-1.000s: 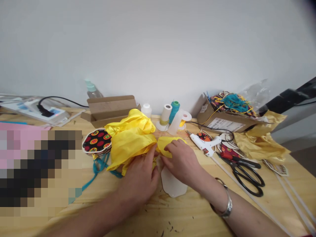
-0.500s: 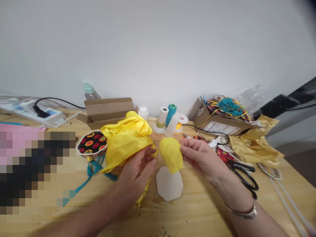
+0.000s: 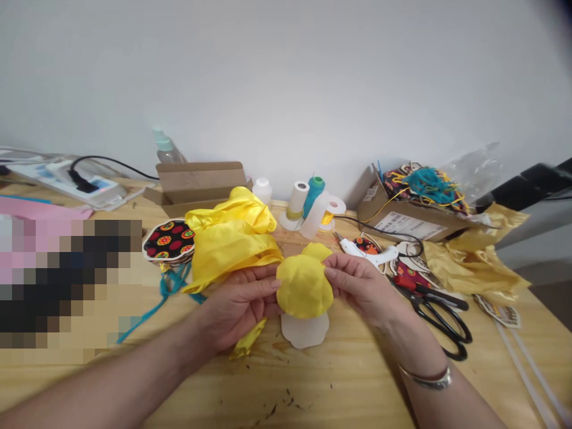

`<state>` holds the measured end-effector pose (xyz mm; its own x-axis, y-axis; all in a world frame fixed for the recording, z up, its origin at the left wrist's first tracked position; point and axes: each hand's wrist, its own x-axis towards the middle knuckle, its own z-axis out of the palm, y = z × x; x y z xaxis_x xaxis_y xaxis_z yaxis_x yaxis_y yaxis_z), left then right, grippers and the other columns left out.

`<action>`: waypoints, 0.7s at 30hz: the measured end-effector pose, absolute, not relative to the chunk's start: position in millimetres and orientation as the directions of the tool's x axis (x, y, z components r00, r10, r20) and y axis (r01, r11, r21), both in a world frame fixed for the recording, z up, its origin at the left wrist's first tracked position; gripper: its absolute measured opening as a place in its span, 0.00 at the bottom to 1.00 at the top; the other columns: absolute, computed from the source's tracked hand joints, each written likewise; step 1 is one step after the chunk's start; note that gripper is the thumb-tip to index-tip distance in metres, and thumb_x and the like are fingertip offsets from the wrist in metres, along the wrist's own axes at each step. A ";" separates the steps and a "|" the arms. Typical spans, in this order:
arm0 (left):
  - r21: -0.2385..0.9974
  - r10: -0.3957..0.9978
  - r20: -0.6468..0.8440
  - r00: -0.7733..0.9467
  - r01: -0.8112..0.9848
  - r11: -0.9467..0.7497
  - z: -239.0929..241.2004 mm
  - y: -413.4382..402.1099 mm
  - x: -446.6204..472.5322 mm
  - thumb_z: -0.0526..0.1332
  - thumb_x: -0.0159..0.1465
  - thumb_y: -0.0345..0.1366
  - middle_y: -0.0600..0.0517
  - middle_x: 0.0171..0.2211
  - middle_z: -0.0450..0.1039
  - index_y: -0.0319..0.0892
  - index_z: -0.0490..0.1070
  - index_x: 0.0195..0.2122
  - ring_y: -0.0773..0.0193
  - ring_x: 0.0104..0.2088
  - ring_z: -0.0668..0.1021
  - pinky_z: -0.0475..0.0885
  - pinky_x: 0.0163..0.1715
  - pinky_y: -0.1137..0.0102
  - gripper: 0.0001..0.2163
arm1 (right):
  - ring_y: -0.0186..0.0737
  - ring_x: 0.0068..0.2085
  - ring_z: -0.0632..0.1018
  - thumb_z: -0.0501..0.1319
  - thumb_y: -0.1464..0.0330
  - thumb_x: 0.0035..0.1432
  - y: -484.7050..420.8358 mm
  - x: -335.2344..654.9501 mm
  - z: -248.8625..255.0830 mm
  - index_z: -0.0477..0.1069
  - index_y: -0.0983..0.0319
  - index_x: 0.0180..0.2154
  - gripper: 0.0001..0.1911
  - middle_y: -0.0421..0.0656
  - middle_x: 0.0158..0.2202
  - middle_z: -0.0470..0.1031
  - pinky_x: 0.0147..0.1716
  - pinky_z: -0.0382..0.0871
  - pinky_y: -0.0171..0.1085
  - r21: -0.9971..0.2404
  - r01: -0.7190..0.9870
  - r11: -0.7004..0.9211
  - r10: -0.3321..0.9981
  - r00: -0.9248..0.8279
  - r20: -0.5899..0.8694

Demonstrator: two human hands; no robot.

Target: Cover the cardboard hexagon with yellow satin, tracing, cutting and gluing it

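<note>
"What did the person have in hand?"

"A puffy yellow satin dome [image 3: 304, 287], held up just above the bench. The left hand [image 3: 236, 307] lay with its fingers along the dome's left side, and the right hand [image 3: 361, 286] pinched its right edge. So both grips were closed on it."

"Which way did it point?"

"Its rounded face turned up toward the camera. It was nearly round, slightly wider across than tall, so its long axis ran left to right. A small yellow flap stuck out from the upper edge, pointing away from the person toward the wall."

"Where was it over the light wooden bench [image 3: 339, 381]?"

"Between the hands, directly over a pale scalloped flat template [image 3: 304, 330], covering its upper part. I couldn't tell whether the two touched."

"And around it?"

"A heap of crumpled yellow satin cloth [image 3: 232, 238] lay just beyond the left hand, with a blue-green cord [image 3: 167, 298] trailing across the bench to its left. To the right were a white glue gun [image 3: 369, 253] and black-handled scissors [image 3: 435, 316], the scissors lying near the right wrist. Crumpled gold fabric [image 3: 473, 268] lay farther right."
</note>
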<state>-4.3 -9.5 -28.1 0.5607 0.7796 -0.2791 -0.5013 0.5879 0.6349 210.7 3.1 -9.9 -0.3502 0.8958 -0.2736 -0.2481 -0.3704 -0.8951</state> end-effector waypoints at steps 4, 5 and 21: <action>0.637 0.778 -0.279 0.563 -0.498 0.588 -28.9 -8.1 -3.8 0.59 0.64 0.26 0.45 0.43 0.82 0.38 0.77 0.47 0.59 0.44 0.82 0.75 0.46 0.66 0.12 | 0.34 0.24 0.78 0.73 0.56 0.44 4.5 208.6 -10.9 0.76 0.63 0.28 0.17 0.41 0.24 0.78 0.24 0.74 0.32 -0.870 -0.291 -0.399 0.895 -0.329 -0.301; 0.637 0.775 -0.285 0.563 -0.493 0.592 -29.1 -7.9 -3.7 0.59 0.64 0.27 0.45 0.42 0.82 0.38 0.77 0.48 0.59 0.44 0.82 0.76 0.46 0.66 0.13 | 0.35 0.24 0.78 0.73 0.53 0.43 4.8 208.0 -11.4 0.77 0.63 0.28 0.20 0.42 0.24 0.79 0.23 0.74 0.32 -0.859 -0.307 -0.410 0.896 -0.312 -0.316; 0.633 0.776 -0.337 0.533 -0.482 0.606 -32.4 -5.7 -4.4 0.54 0.65 0.23 0.41 0.42 0.82 0.36 0.76 0.49 0.54 0.42 0.83 0.80 0.39 0.64 0.14 | 0.34 0.20 0.77 0.66 0.43 0.45 1.2 208.0 -7.7 0.78 0.69 0.29 0.32 0.50 0.24 0.80 0.16 0.72 0.28 -0.897 -0.090 -0.433 0.860 -0.341 -0.380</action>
<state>-4.4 -5.7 -32.4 0.5327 0.7763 -0.3371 -0.4824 0.6058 0.6327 208.0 1.2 -7.7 -0.3407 0.8598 -0.3804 -0.0903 -0.4327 -0.8970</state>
